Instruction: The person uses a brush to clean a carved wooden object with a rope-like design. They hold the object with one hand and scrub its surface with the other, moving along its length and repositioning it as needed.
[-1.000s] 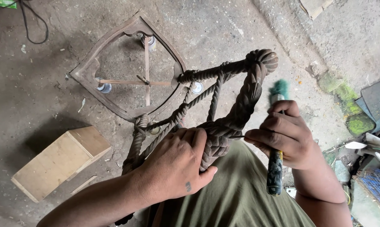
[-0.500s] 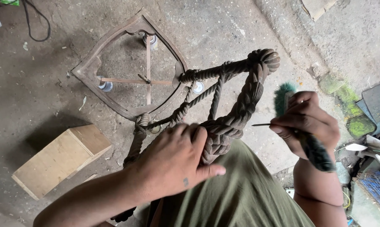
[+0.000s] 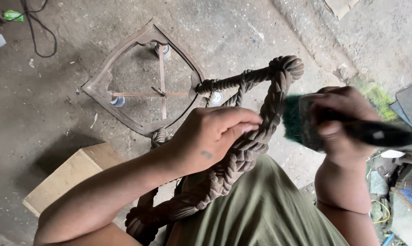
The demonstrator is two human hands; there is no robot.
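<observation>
Across the lap, over olive-green trousers (image 3: 260,205), lies a dark carved wooden frame (image 3: 242,155) turned like thick rope, running from a knob low by the knee up to a coiled end beyond the hands. The left hand (image 3: 210,136) has its grip pressed together around the twisted rail, fingers curled over the top, holding the piece steady. The right hand (image 3: 340,118) is closed on the dark handle of a paintbrush (image 3: 306,120), whose green bristles sit just beside the rail near its upper curve — touching or a hair off, I cannot tell through the blur.

By my reading, the step in hand is brushing the carved twists, dusting or coating them. The next stroke would call for the bristles to follow the grooves, with the left hand turning the frame to bring an unbrushed face round.

Farther off on the concrete floor (image 3: 242,32) stand a pale wooden box (image 3: 74,175) and a second frame (image 3: 146,82) with crossed rods — well apart from the work. A black cable (image 3: 37,32) trails at the far corner.
</observation>
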